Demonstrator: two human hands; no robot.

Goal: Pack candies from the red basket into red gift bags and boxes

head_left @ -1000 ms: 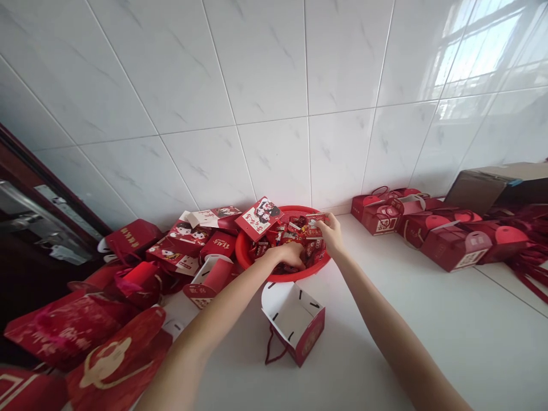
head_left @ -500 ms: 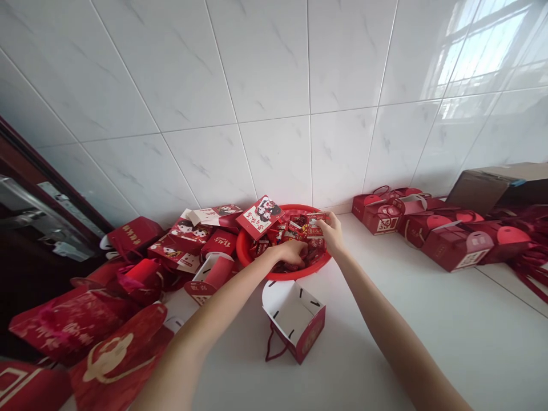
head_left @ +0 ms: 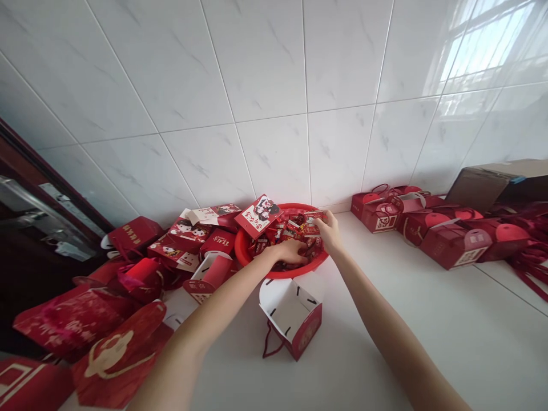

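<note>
A round red plastic basket (head_left: 246,261) stands against the wall, filled with small red wrapped sweets (head_left: 295,224). My left hand (head_left: 291,251) reaches into the basket, fingers curled down among the sweets; whatever they grip is hidden. At the basket's right rim, my right hand (head_left: 329,228) pinches a flat red printed packet (head_left: 314,221) between thumb and fingers. In front of the basket sits a red gift box (head_left: 306,331) with its top open, white inside, with dark slots and a red cord handle hanging at its left.
A printed red-and-white box (head_left: 259,216) leans on the basket's back left. Several red gift boxes and bags (head_left: 77,317) crowd the left side. More closed red boxes (head_left: 456,242) line the right, by a brown carton (head_left: 483,185). A tiled wall (head_left: 274,154) rises behind.
The view has shifted slightly, so the basket and box appear a little further left. My left fingers have moved slightly among the sweets. The right hand keeps its packet at the rim.
</note>
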